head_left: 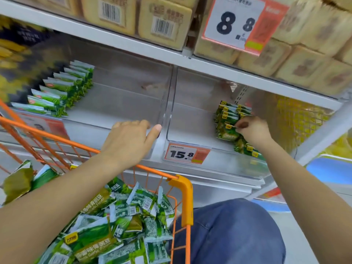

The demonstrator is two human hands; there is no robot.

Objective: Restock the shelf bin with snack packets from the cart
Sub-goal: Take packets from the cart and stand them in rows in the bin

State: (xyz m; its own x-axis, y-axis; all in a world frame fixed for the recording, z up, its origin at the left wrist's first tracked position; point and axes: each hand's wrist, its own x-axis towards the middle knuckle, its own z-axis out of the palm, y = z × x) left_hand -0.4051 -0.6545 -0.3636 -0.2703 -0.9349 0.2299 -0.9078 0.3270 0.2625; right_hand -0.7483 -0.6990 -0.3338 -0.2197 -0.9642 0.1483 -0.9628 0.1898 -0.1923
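On the shelf, the right hand [253, 130] pinches a light, crinkly packet [227, 130] by its top edge in the bin [190, 139], the left hand [129, 138] loose and empty

The shelf bin [190, 111] I'm filling is clear plastic, sitting on the shelf with its front wall toward me. Green snack packets [227, 119] stand upright in a short row along its right side, printed with yellow labels, running from the back toward the front corner. My right hand [252, 130] pinches the front packet of that row. My orange wire cart [182, 195] sits below the shelf's front edge, heaped with loose green and white packets [131, 210] lying at all angles.
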